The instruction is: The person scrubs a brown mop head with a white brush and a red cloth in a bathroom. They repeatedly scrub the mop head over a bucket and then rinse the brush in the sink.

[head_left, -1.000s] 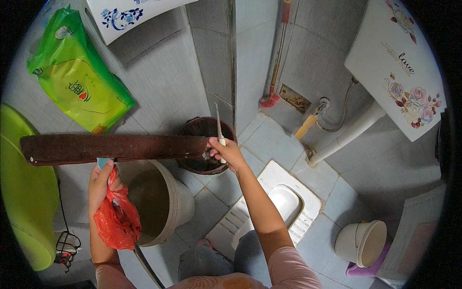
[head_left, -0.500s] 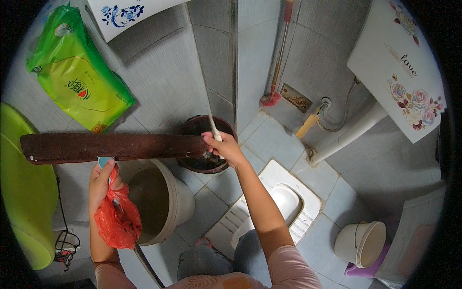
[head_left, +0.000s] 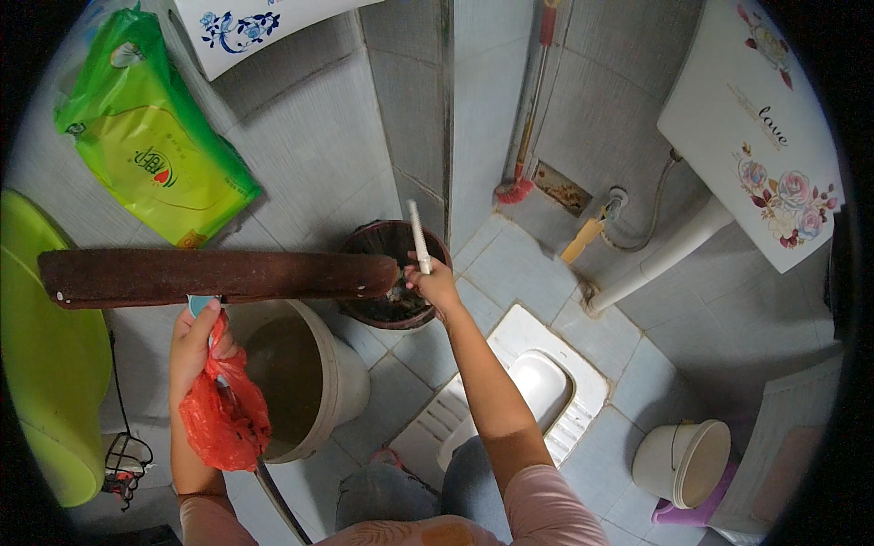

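A flat mop with a long brown cloth head (head_left: pixel 218 277) is held crosswise in front of me. My left hand (head_left: pixel 193 341) is closed around the mop at its light blue joint, and a crumpled red plastic bag (head_left: pixel 224 409) hangs at that hand. Below the bag the dark mop handle (head_left: pixel 282 505) runs toward my body. At the mop head's right end, my right hand (head_left: pixel 437 286) grips a slim white-handled tool (head_left: pixel 419 238), which points upward; its exact kind is unclear. Beneath that hand stands a dark red waste bin (head_left: pixel 387 320) with a dark liner and rubbish inside.
A large white bucket (head_left: pixel 341 378) with murky water stands below the mop head. A green basin (head_left: pixel 55 391) is at the left, near a green tissue pack (head_left: pixel 159 146). Right of me lie a squat toilet (head_left: pixel 537 382) and a small white bucket (head_left: pixel 683 462).
My right hand has shifted slightly right and down, off the mop head's end, and the white-handled tool has turned in it. The left hand and the mop stay nearly in place.
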Demonstrator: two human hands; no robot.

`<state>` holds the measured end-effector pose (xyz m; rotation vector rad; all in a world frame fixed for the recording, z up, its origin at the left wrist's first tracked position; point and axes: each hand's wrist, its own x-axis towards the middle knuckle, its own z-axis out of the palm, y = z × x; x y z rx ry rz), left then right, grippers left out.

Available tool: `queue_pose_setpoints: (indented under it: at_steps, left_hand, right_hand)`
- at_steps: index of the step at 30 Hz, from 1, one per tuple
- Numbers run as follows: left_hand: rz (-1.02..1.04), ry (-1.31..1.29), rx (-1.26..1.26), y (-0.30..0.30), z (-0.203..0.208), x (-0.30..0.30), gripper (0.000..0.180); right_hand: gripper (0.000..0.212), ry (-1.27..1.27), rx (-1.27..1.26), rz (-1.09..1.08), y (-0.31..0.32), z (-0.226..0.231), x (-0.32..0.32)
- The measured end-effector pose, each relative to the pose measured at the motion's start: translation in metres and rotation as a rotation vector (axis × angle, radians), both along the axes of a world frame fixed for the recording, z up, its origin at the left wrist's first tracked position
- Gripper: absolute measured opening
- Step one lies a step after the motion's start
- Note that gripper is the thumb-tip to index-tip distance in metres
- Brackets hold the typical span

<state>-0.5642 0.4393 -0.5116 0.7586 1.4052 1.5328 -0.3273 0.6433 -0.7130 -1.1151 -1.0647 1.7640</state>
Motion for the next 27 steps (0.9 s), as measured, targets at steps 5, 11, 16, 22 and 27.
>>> queue_pose_setpoints:
  at_steps: [5, 11, 16, 22, 27]
  left_hand:
    - [-0.024, -0.041, 0.005, 0.000, 0.001, 0.000, 0.017]
    - [0.007, 0.042, -0.004, 0.001, 0.004, 0.005, 0.024]
    - [0.039, 0.028, -0.021, 0.000, 0.002, 0.005, 0.023]
    - [-0.009, 0.034, 0.005, -0.001, -0.001, 0.002, 0.022]
    - [-0.040, -0.032, 0.021, -0.004, -0.001, -0.003, 0.017]
  right_hand:
    - [0.025, 0.156, 0.162, 0.077, -0.015, 0.051, 0.000]
    - [0.015, 0.305, -0.074, 0.193, -0.007, 0.051, 0.007]
    - [0.019, 0.417, -0.128, 0.310, -0.015, 0.057, 0.012]
    - [0.024, 0.344, -0.012, 0.218, -0.019, 0.060, 0.010]
    - [0.024, 0.363, 0.092, 0.214, -0.022, 0.055, 0.012]
